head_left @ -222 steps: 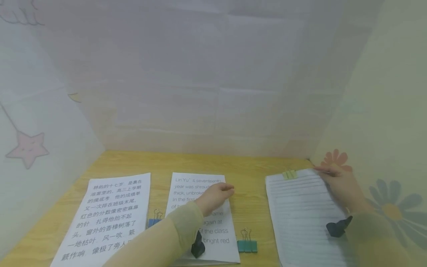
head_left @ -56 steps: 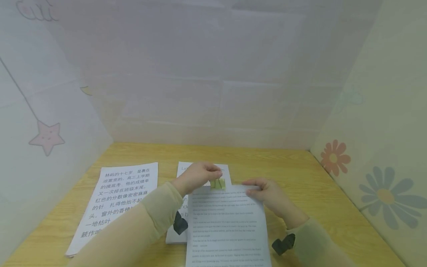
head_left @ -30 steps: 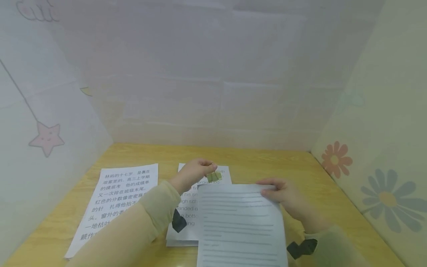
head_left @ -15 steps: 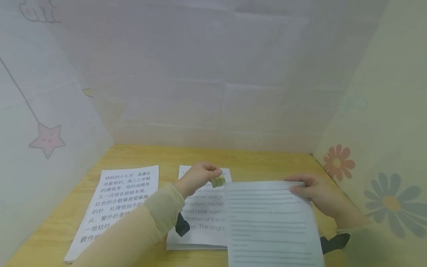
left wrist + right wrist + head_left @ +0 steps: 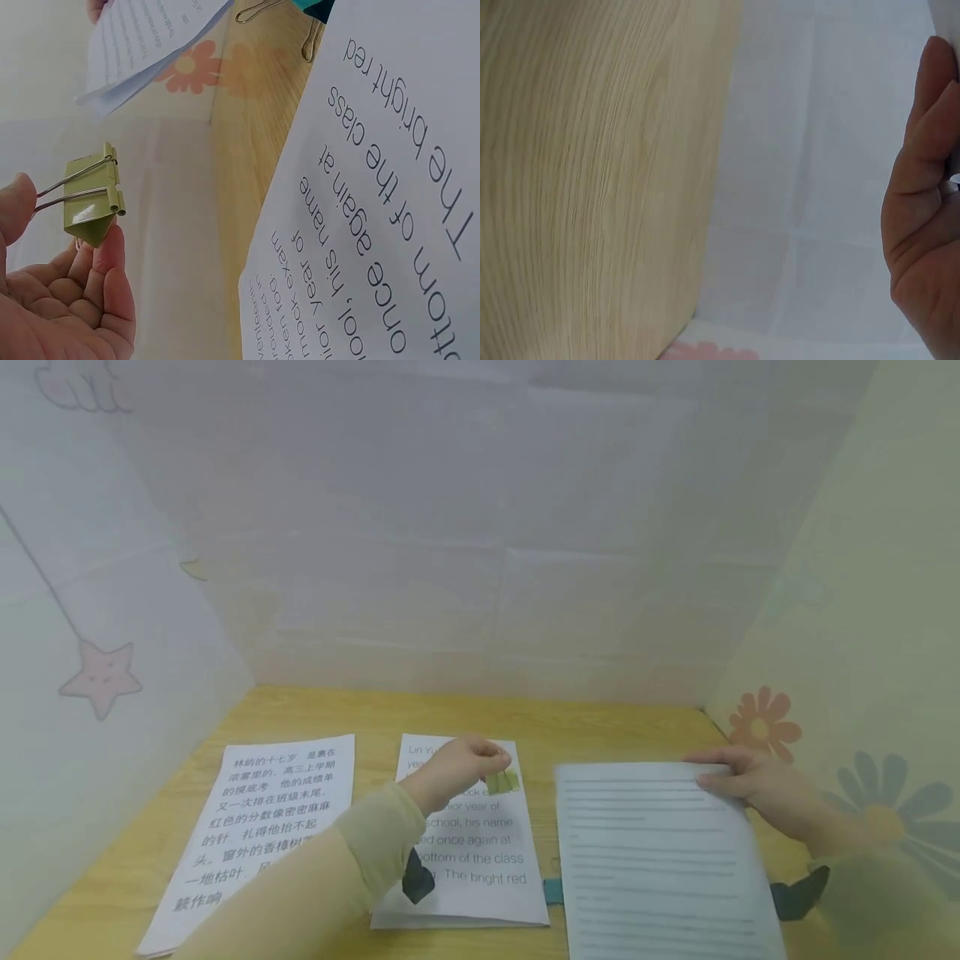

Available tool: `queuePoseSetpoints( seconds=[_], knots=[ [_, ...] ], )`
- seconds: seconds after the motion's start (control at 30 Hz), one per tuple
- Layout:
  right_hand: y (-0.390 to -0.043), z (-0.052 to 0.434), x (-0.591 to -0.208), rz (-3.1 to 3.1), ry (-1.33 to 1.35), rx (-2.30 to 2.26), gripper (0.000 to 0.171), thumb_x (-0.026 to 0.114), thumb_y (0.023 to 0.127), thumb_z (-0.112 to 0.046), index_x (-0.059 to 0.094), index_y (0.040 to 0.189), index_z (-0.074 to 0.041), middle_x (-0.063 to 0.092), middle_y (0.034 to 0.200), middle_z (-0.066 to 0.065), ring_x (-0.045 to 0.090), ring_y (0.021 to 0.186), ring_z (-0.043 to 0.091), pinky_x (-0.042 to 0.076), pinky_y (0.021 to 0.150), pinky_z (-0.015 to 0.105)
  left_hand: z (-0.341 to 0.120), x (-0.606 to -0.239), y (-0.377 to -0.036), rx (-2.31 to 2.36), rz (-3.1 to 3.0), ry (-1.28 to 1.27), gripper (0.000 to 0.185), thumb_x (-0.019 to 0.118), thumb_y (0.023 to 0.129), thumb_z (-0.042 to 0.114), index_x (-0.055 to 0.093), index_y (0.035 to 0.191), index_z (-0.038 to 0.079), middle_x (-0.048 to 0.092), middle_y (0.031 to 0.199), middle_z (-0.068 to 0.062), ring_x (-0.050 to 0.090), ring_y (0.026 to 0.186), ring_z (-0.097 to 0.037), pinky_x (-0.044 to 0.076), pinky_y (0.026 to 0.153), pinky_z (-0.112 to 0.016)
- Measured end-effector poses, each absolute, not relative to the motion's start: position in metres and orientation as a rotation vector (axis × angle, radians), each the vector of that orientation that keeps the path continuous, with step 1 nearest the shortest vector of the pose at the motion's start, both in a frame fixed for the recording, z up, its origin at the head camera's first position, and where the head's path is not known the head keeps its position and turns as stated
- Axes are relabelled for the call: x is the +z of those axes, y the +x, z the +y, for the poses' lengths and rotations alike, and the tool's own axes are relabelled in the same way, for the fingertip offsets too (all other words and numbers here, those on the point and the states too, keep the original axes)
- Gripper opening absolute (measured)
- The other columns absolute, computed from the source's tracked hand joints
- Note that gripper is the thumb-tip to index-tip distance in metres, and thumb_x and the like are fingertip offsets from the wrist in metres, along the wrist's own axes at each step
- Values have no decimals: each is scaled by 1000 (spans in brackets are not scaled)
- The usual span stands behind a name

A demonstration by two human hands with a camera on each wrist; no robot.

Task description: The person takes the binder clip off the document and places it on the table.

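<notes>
Nearest the viewer, a stack of white sheets printed with fine lines of text [image 5: 660, 860] lies on the right side of the light wooden desk [image 5: 600, 735], its near edge running out of view. A small teal binder clip [image 5: 552, 891] shows between this stack and the middle paper, mostly hidden by the stack's left edge.

The middle paper, a white sheet with large English print [image 5: 480, 860], lies flat on the desk. To its left, apart from it, lies a white sheet with large Chinese print [image 5: 262, 818].

The left hand [image 5: 457, 767] is held above the upper part of the English sheet. Its fingers are curled and pinch the wire handles of a small olive-green binder clip [image 5: 91, 202]; the left wrist view shows the clip clear of the paper, attached to nothing.

The right hand [image 5: 757, 781] is at the far right corner of the fine-print stack, thumb on top and fingers curled at the edge, gripping it. That corner appears slightly raised.

Beyond stand pale partition walls; the right one carries orange flower prints [image 5: 763, 717], the left a pink star [image 5: 101, 677].
</notes>
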State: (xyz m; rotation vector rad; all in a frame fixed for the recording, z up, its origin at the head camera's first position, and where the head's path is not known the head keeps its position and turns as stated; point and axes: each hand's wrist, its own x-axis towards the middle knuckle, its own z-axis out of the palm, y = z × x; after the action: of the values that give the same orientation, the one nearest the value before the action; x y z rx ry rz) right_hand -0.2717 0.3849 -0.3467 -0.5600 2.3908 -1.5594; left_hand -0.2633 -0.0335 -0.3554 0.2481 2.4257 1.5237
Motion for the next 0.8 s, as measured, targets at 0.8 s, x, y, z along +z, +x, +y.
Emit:
queuePoseSetpoints(
  seconds=[0.8],
  knots=[
    [-308,457,-364,2512,-197,-1415,63,60,96,-23,32,142,11,66,108,-1,66,91,18,55,75,35,-6,-372,-267,1455,2401,253,40,64,90,43,63,122,18,61,122,1,56,111,-27,44,96,-54]
  ],
)
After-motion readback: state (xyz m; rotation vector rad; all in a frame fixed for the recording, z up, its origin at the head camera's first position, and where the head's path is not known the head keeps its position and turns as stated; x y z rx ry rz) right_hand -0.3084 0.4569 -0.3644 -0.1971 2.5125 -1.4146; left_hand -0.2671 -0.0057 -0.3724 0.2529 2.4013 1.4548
